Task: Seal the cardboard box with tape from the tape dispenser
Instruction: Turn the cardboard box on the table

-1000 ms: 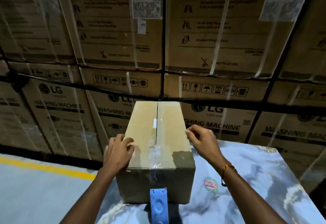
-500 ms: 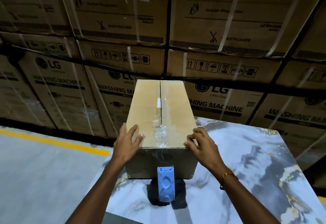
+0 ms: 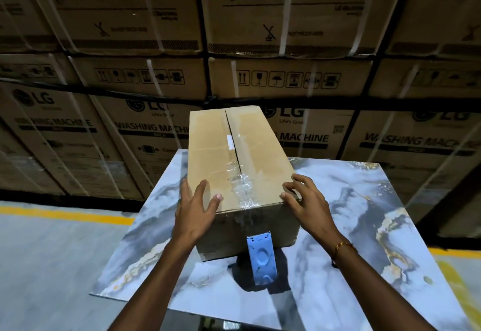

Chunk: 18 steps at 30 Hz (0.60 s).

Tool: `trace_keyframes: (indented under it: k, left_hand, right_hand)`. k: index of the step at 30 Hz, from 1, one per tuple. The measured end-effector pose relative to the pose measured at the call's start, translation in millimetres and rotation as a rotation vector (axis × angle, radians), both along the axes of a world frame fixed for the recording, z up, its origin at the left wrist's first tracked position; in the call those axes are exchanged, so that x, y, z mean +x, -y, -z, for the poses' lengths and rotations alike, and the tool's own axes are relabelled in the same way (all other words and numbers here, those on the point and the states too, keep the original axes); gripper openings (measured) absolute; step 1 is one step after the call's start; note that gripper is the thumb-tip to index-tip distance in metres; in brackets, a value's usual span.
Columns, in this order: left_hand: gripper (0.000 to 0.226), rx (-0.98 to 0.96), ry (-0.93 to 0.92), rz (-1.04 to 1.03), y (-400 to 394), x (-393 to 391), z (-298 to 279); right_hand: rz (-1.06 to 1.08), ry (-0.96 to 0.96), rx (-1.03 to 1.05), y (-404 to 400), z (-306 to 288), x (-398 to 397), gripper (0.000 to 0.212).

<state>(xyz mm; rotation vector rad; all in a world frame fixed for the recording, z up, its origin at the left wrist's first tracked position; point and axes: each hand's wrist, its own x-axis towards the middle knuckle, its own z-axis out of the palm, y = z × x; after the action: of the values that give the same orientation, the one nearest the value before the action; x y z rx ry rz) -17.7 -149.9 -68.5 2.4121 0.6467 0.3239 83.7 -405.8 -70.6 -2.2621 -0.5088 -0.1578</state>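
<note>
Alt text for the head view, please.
Two bare hands, left hand and right hand, rest open on the near corners of a cardboard box on a marbled table. Clear tape covers part of its seam; a blue tape dispenser stands in front.

Left arm: bare forearm reaching forward and up from the bottom edge.
Left hand (image 3: 195,209): open, fingers spread and extended, thumb angled to the right, palm facing down and forward.
Right arm: bare forearm coming in from the lower right, a thin orange band on the wrist.
Right hand (image 3: 307,201): open, fingers curled slightly and spread, fingertips pointing left.
</note>
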Motion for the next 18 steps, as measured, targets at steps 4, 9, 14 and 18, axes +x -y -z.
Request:
trace_keyframes:
  k: [4,9,14,18]
  left_hand:
    - [0.063,0.112,-0.094,0.007,11,-2,1]
    - [0.058,0.535,0.017,0.284,10,3,-6]
    - [0.082,0.634,-0.028,0.628,22,19,-6]
    - [0.073,0.633,-0.066,0.642,19,23,2]
  right_hand:
    - [0.018,0.025,0.036,5,9,-3,0.030]
    - [0.036,0.071,0.073,3,24,-14,0.035]
    - [0.040,0.174,0.037,2,43,-36,0.046]
    - [0.118,0.250,0.042,-5,64,-60,0.052]
